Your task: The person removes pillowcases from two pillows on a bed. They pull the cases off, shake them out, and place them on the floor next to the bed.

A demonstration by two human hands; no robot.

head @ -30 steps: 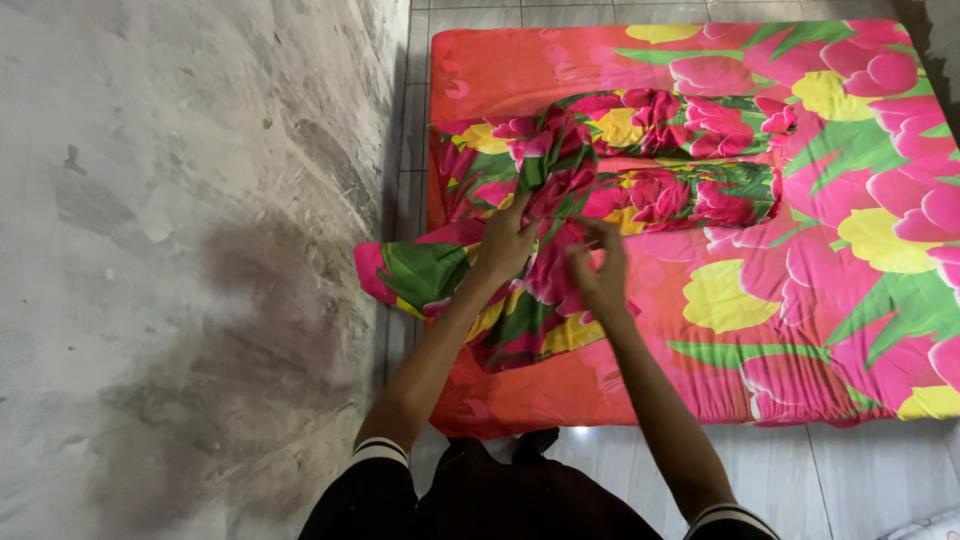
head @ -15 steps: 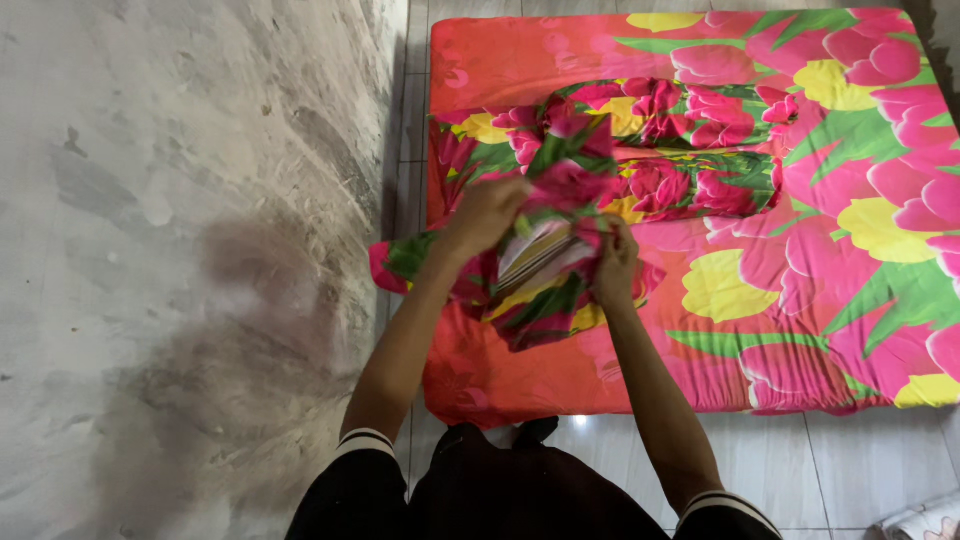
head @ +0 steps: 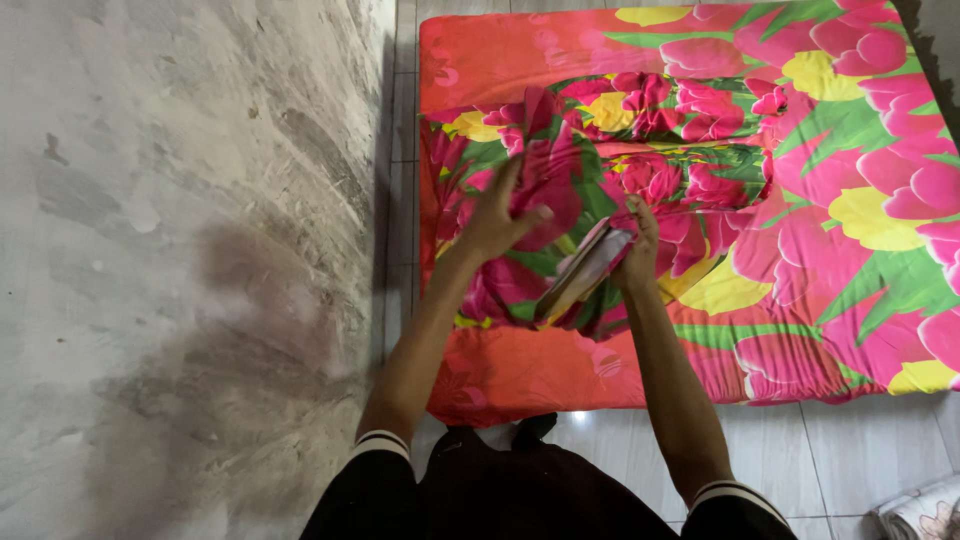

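Note:
A mattress [head: 480, 60] covered in a red, pink, green and yellow flowered sheet lies on the floor in front of me. I hold a loose flowered cloth [head: 560, 170] of the same print, lifted off the mattress near its left end. My left hand [head: 497, 215] grips the cloth's upper fold. My right hand [head: 638, 250] grips a pale striped edge of an inner cushion or pillow [head: 585, 272] showing inside the cloth. Two long bolsters [head: 690, 105] in the same print lie side by side on the mattress just beyond my hands.
A rough grey plastered wall [head: 180, 250] runs along the left, close to the mattress edge. Pale floor tiles [head: 860, 460] show at the bottom right, with a rolled bundle [head: 925, 510] at the corner. My dark clothing [head: 520, 500] fills the bottom centre.
The cloth has been raised from the mattress and turned upright. My left hand moved up with the upper fold, and the pale striped edge came into view by my right hand.

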